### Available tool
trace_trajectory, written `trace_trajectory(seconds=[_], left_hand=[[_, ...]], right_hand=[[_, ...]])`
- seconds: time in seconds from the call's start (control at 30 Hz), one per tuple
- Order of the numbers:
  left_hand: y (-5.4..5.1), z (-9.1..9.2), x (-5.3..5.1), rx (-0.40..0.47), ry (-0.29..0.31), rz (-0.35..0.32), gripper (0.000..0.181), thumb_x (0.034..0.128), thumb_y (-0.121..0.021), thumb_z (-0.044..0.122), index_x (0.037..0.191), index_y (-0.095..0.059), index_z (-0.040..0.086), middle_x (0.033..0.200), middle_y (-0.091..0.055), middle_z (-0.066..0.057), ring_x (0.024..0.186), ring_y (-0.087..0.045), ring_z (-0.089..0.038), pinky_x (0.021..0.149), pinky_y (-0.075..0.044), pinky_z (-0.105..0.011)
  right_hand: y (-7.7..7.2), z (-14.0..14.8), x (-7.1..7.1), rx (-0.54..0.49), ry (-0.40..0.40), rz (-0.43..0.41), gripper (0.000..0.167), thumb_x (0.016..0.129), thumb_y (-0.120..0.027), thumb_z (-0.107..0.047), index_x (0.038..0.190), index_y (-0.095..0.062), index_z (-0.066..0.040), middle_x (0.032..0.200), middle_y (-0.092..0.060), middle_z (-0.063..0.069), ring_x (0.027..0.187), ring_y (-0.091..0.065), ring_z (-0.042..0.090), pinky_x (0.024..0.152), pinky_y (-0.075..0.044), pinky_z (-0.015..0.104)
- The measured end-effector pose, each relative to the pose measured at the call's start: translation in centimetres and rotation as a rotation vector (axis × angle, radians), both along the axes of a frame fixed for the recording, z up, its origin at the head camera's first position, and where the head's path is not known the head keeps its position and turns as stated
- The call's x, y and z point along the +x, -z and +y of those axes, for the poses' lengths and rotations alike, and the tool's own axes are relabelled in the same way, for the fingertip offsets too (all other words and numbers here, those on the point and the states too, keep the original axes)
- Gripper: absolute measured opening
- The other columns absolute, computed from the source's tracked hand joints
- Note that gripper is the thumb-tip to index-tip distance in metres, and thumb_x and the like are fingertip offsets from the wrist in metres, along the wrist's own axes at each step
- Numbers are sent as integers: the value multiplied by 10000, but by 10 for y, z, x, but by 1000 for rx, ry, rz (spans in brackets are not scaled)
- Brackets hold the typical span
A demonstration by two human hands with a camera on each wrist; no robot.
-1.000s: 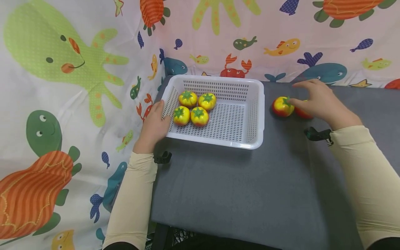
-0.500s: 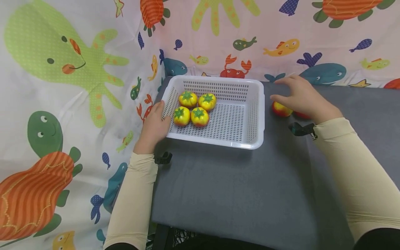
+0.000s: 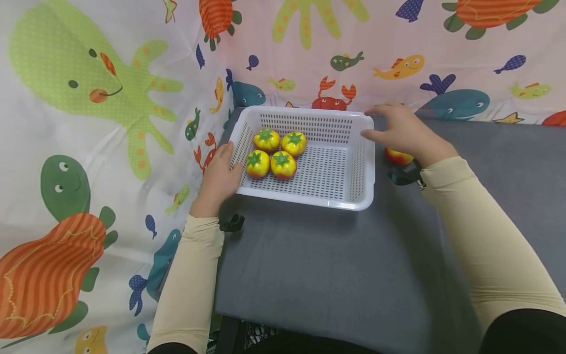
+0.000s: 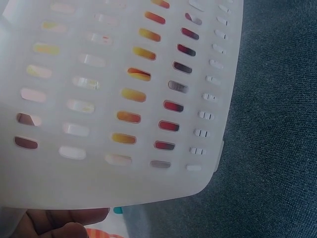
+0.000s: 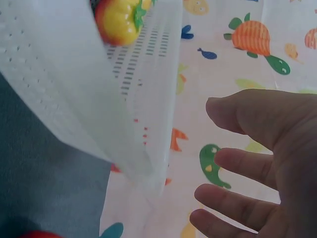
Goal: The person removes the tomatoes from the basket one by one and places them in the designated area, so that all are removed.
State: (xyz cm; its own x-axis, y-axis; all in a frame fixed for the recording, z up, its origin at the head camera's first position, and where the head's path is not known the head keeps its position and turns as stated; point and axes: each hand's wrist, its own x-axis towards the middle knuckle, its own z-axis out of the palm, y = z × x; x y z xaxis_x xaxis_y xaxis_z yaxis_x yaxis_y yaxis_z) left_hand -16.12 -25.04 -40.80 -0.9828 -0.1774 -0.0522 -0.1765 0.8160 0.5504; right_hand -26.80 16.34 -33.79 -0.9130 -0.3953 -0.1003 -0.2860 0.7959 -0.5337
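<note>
A white slotted plastic basket (image 3: 327, 197) stands on the grey table. Inside it, to the left, several yellow-and-red toy fruits (image 3: 283, 165) with green star-shaped leaves sit close together. My left hand (image 3: 216, 182) grips the basket's left rim; in the left wrist view its curled fingers (image 4: 74, 216) show at the rim. By the basket's far right corner hovers my right hand (image 3: 404, 130), fingers spread and holding nothing. A yellow-and-red fruit (image 3: 398, 157) lies on the table beneath that hand, partly covered. The right wrist view shows a gap between thumb (image 5: 230, 111) and fingers.
Curtains printed with sea animals (image 3: 336, 64) hang behind the table and along its left side. The grey tabletop (image 3: 327, 265) extends in front of the basket and to its right. A red edge (image 5: 39, 234) shows low in the right wrist view.
My right hand has moved left from above the two loose fruits to the basket's right rim, now hiding one fruit and part of the other. The left hand and basket have stayed put.
</note>
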Motion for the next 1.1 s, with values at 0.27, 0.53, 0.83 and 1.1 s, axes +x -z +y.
trace_trajectory(seconds=[0.27, 0.53, 0.83, 1.1], left_hand=[[-1, -3, -1, -7, -6, -12, 734, 1042, -521, 321, 1693, -212, 176, 1717, -279, -90, 1410, -430, -378, 1201, -360, -594], [-1, -5, -1, 7, -4, -4, 725, 1041, -522, 308, 1690, -230, 170, 1711, -295, -87, 1424, -422, -367, 1220, -333, -590], [1, -4, -1, 8, -1, 15, 715, 1041, -527, 294, 1685, -248, 154, 1704, -309, -89, 1452, -411, -354, 1230, -322, -577], [0, -2, -1, 14, 10, 25, 707, 1042, -531, 290, 1680, -263, 140, 1699, -318, -93, 1454, -417, -348, 1233, -323, -566]], right_hand=[[3, -26, -2, -31, -46, 5, 730, 954, -734, -396, 1555, -494, -59, 1519, -518, 216, 1329, -490, 452, 1054, -473, 674], [4, -57, -4, -14, -117, -8, 671, 974, -722, -336, 1542, -509, -47, 1502, -546, 219, 1342, -518, 431, 1089, -484, 610], [11, -88, -10, 6, -189, -20, 627, 973, -712, -315, 1513, -542, -45, 1452, -597, 208, 1309, -554, 400, 1082, -498, 593], [19, -106, -11, 42, -240, -30, 625, 966, -731, -360, 1496, -563, -73, 1440, -615, 177, 1308, -577, 373, 1100, -489, 576]])
